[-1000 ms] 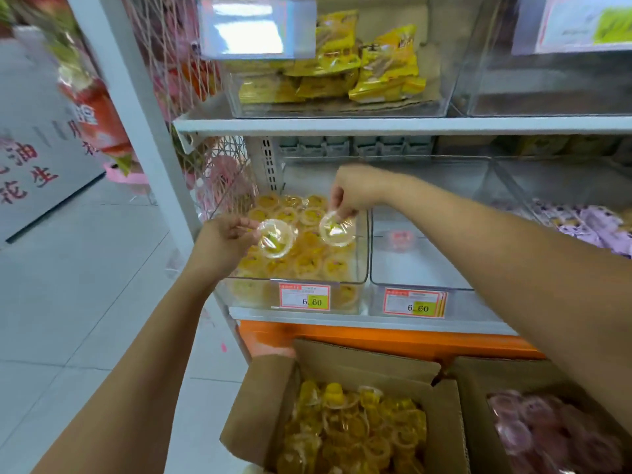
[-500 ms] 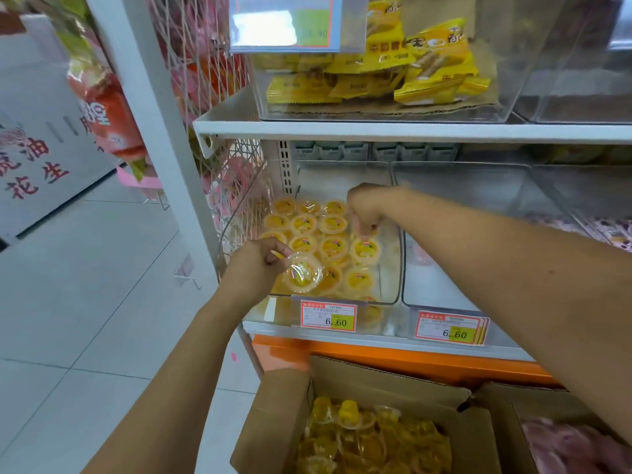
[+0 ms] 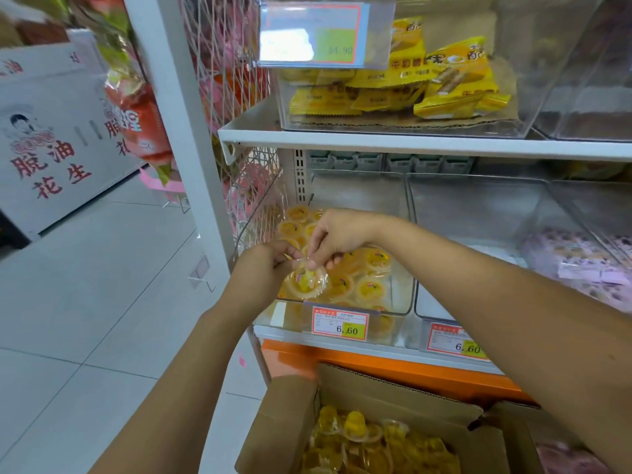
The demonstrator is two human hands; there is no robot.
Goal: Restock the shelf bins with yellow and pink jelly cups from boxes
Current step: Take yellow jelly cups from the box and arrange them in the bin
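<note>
The yellow jelly cup (image 3: 307, 281) hangs over the near left corner of the bin (image 3: 287, 314). The left hand (image 3: 263, 268) and the right hand (image 3: 342, 234) each have the grip clamped on its far rim. Its place probably lies directly below.

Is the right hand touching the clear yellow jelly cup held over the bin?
Touching. The head view shows the right hand pinching the clear yellow jelly cup at its rim.

Clear bins (image 3: 478, 213), perhaps three, on shelf (image 3: 393, 349)
</note>
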